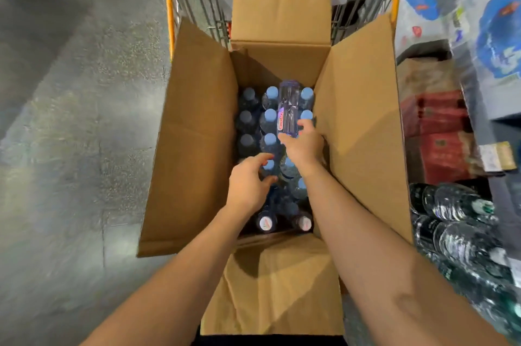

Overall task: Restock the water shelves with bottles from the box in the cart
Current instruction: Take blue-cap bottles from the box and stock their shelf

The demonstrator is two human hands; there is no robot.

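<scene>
An open cardboard box (194,131) sits in a wire cart (169,1) with orange rails. Several upright water bottles with light blue caps (270,115) fill it. My right hand (304,145) grips the lower end of one clear bottle (287,108) with a pink label, lying on its side above the caps. My left hand (248,184) reaches into the box, fingers curled round the blue cap and neck of an upright bottle (269,165). Two more bottles (266,223) lie at the near end of the box.
Grey concrete floor (70,120) lies to the left of the cart. On the right are shelves with shrink-wrapped packs of water bottles (456,221), red cartons (442,145) and blue-printed packs (499,43). All box flaps stand open.
</scene>
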